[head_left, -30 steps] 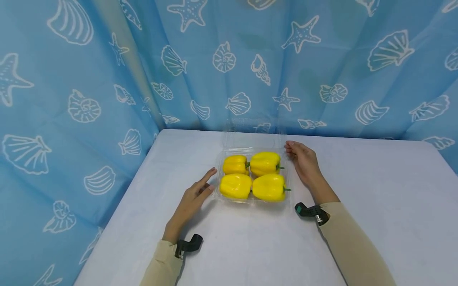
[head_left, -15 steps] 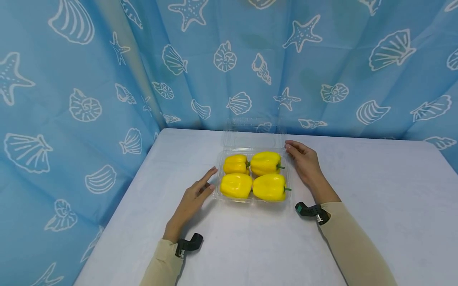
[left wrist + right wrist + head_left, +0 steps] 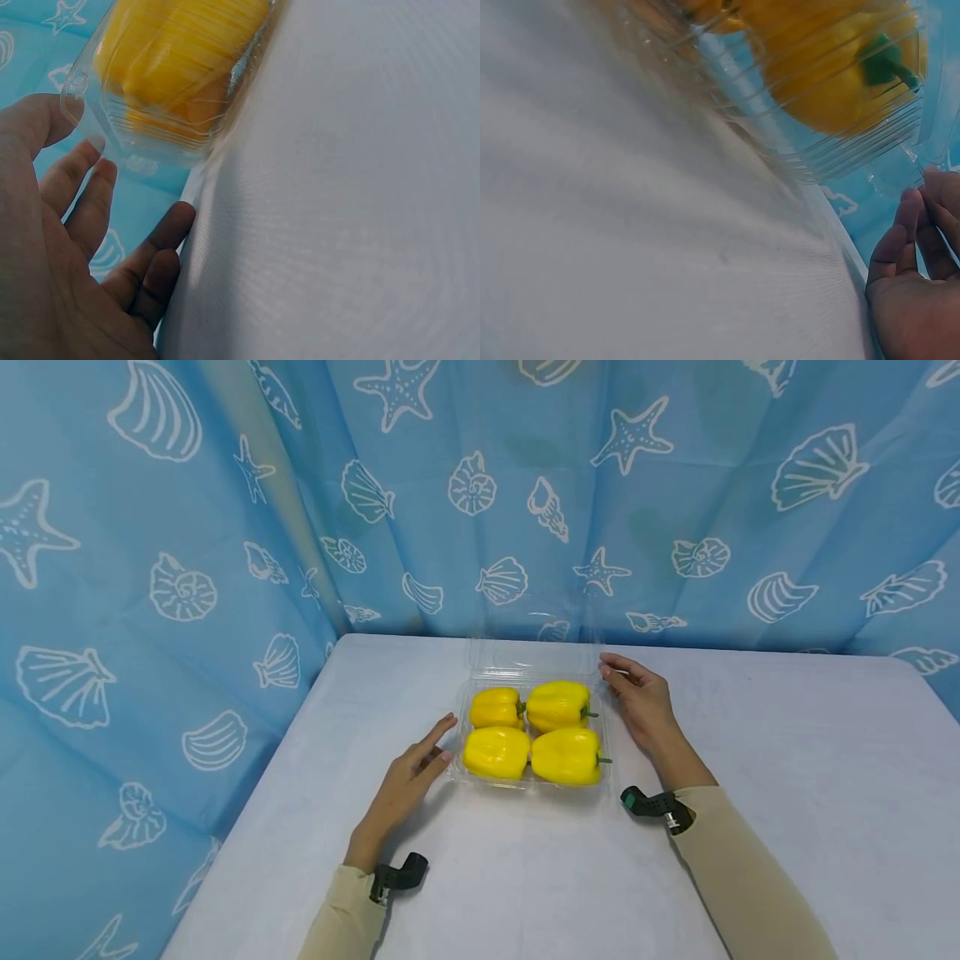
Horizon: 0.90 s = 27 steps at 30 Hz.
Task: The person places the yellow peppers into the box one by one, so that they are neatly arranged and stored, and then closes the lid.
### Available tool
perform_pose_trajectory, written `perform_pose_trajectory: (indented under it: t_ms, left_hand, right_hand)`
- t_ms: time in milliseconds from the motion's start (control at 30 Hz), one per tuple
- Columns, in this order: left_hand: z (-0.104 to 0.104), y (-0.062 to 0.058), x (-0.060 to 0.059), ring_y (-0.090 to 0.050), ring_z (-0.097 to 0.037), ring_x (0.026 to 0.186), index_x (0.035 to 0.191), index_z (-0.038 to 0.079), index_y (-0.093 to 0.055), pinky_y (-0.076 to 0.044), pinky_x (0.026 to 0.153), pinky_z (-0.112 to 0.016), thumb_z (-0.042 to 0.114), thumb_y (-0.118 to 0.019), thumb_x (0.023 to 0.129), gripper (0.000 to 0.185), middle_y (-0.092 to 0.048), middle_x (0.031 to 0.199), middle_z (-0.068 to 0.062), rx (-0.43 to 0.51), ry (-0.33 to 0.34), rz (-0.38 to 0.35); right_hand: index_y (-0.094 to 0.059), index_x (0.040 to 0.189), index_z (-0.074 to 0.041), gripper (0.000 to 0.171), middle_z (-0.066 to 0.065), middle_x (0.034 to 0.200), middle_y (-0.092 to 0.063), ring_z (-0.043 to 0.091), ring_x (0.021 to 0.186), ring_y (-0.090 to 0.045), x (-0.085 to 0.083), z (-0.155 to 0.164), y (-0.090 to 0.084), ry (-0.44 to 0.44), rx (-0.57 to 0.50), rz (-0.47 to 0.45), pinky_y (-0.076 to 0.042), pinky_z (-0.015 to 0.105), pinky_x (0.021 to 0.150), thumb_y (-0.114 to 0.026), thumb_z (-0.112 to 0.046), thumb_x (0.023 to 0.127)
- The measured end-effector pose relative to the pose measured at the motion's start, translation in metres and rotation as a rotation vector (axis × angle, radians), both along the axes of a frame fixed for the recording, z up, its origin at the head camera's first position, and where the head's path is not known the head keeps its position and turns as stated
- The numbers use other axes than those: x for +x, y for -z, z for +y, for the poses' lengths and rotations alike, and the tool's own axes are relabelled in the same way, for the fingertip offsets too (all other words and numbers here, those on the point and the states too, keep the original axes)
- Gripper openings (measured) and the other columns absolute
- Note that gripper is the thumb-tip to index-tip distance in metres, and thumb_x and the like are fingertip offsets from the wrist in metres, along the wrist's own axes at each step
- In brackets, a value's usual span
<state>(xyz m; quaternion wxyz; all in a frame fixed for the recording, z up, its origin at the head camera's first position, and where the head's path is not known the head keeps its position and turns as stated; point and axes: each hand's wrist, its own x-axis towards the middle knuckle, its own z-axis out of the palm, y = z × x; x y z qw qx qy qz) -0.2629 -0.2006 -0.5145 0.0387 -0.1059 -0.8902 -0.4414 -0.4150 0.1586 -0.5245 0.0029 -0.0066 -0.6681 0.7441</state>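
Note:
Several yellow bell peppers [image 3: 566,757] with green stems lie in two rows inside a clear plastic clamshell container [image 3: 491,783]. Its transparent lid [image 3: 534,656] is hinged back at the far side and leans up toward the curtain. At the container's left side my left hand [image 3: 405,781] has its index finger and thumb spread against the edge; the left wrist view shows the other fingers loosely bent. My right hand [image 3: 637,697] pinches the lid's right edge near the hinge between thumb and fingertips, seen also in the right wrist view as a hand [image 3: 915,277] by the plastic lip.
A white cloth-covered table [image 3: 540,877] lies under everything. Behind and to the left hangs a blue curtain [image 3: 420,518] printed with shells and starfish. A black wrist camera [image 3: 401,872] sits on the left wrist, and another camera [image 3: 652,806] on the right.
The lid's far edge stands slightly higher against the curtain than before. Both hands keep nearly the same places, and the peppers stay in the container.

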Motion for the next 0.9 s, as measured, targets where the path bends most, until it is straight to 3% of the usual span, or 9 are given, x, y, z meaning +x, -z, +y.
perform_pose_trajectory:
  t_ms: [167, 267, 467, 733, 900]
  left_hand:
    - [0.0001, 0.0001, 0.0000, -0.055, -0.018, 0.088, 0.154, 0.039, -0.038, -0.047, 0.077, -0.038, 0.040, -0.050, 0.105, 0.051, -0.064, 0.122, 0.000, 0.004, 0.002, 0.004]
    - [-0.0004, 0.0012, -0.0004, -0.055, -0.018, 0.090, 0.155, 0.039, -0.037, -0.047, 0.078, -0.038, 0.040, -0.050, 0.105, 0.051, -0.061, 0.134, -0.001, 0.002, 0.004, 0.002]
    - [-0.0008, 0.0034, -0.0011, -0.055, -0.018, 0.091, 0.155, 0.038, -0.038, -0.047, 0.079, -0.039, 0.037, -0.051, 0.106, 0.051, -0.050, 0.149, 0.008, -0.008, 0.002, 0.008]
    - [-0.0006, 0.0030, -0.0009, -0.055, -0.018, 0.091, 0.154, 0.039, -0.038, -0.047, 0.080, -0.039, 0.039, -0.050, 0.105, 0.051, -0.052, 0.147, 0.005, -0.012, 0.000, 0.015]
    - [-0.0015, 0.0036, -0.0013, -0.055, -0.018, 0.090, 0.154, 0.041, -0.037, -0.047, 0.079, -0.039, 0.041, -0.049, 0.105, 0.051, -0.060, 0.136, 0.001, -0.013, 0.002, 0.006]
  right_hand:
    - [-0.067, 0.132, -0.015, 0.047, 0.002, 0.128, -0.064, 0.016, 0.107, -0.054, -0.0002, 0.0014, -0.0009, 0.003, 0.002, 0.011, -0.048, 0.017, 0.088, -0.076, -0.032, 0.089]
    - [-0.068, 0.132, -0.016, 0.048, 0.001, 0.126, -0.065, 0.016, 0.109, -0.055, 0.0009, 0.0017, -0.0013, 0.013, -0.001, 0.004, -0.048, 0.016, 0.088, -0.077, -0.032, 0.088]
    - [-0.069, 0.131, -0.018, 0.049, 0.000, 0.127, -0.065, 0.015, 0.112, -0.054, 0.0037, 0.0029, -0.0022, 0.005, -0.108, -0.019, -0.047, 0.019, 0.091, -0.081, -0.029, 0.085]
    - [-0.069, 0.130, -0.013, 0.051, 0.003, 0.122, -0.067, 0.015, 0.098, -0.054, 0.0033, 0.0059, -0.0003, -0.012, -0.219, -0.006, -0.047, 0.021, 0.085, -0.083, -0.025, 0.082]
    - [-0.070, 0.129, -0.012, 0.050, 0.001, 0.117, -0.067, 0.015, 0.089, -0.051, 0.0040, 0.0081, 0.0016, -0.014, -0.215, 0.010, -0.047, 0.021, 0.080, -0.083, -0.025, 0.082]
